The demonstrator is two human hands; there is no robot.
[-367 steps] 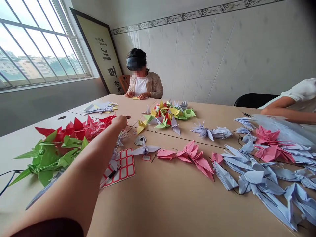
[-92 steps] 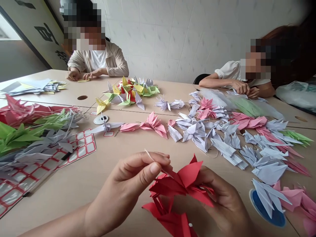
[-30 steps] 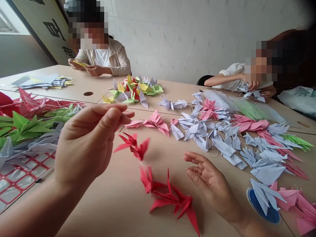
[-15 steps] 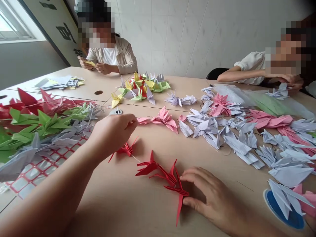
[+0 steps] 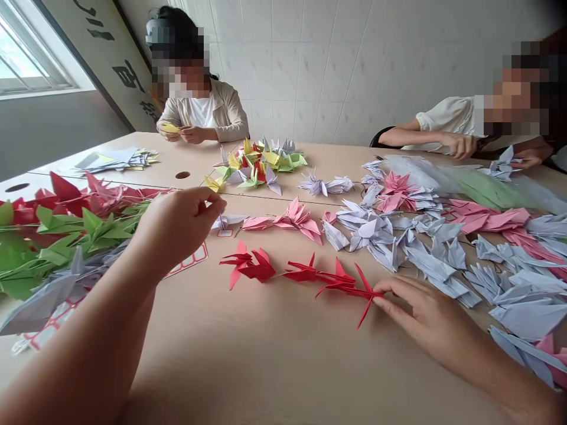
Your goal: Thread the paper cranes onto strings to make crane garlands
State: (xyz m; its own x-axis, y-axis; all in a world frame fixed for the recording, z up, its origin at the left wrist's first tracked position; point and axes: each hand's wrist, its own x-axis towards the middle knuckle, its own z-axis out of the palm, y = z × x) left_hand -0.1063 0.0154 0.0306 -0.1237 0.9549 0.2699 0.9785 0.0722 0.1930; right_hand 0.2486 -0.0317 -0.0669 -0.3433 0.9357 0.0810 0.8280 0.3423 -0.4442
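Observation:
Several folded red paper cranes [image 5: 341,280] are strung in a line across the table before me, with a bit of thread showing between them. The thumb and fingers of my right hand [image 5: 416,304] pinch the tip of the rightmost one. Farther left, two more red cranes [image 5: 257,265] of the same string lie close together. My left hand [image 5: 186,221] is raised above the table to the left of them, its fingers closed in a pinch. Whatever those fingers grip is hidden. A pale lilac crane [image 5: 228,221] lies just beyond that hand.
Strung pink cranes [image 5: 299,218] and white cranes [image 5: 370,230] spread along the right. Green cranes [image 5: 88,227] and darker red ones crowd the left side. A mixed pile [image 5: 261,162] stands mid-table. Two people [image 5: 208,112] sit opposite, handling paper.
My right hand has moved right and away from me, now pinching the end red crane. The red string lies straighter and more level. My left hand has shifted slightly left.

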